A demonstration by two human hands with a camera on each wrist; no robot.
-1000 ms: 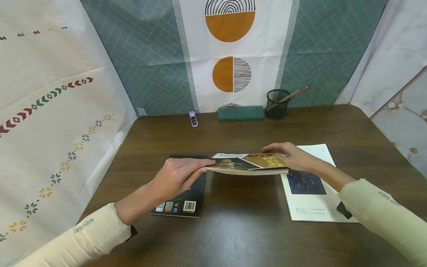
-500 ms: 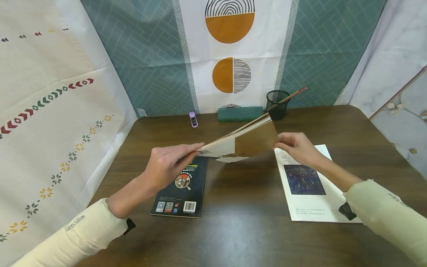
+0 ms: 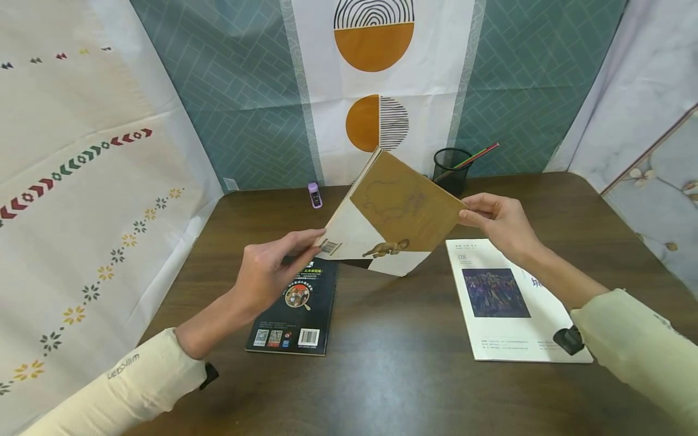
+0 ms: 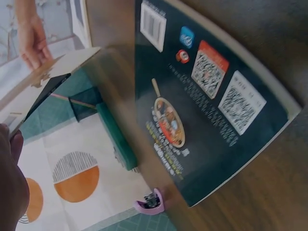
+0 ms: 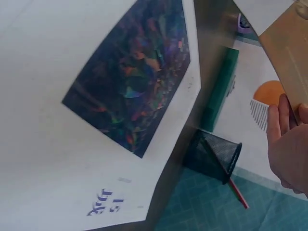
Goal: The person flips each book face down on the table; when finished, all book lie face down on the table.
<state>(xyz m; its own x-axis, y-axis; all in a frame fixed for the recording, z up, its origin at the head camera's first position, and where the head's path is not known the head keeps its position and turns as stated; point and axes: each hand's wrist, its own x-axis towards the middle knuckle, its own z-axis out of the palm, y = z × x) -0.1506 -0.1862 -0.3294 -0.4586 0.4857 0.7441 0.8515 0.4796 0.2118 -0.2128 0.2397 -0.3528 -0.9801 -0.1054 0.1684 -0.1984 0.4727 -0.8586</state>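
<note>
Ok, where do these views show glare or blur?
Head view: pale glare on the table, while the held book has clear edges; left wrist view: small print on the dark book is soft; right wrist view: purple lettering on the white book is blurred.

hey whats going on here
A person's left hand pinches a tan-and-white book at the corner by its barcode, and their right hand pinches another corner. The book is held tilted above the table. A dark book lies to the left, a white one to the right.
</note>
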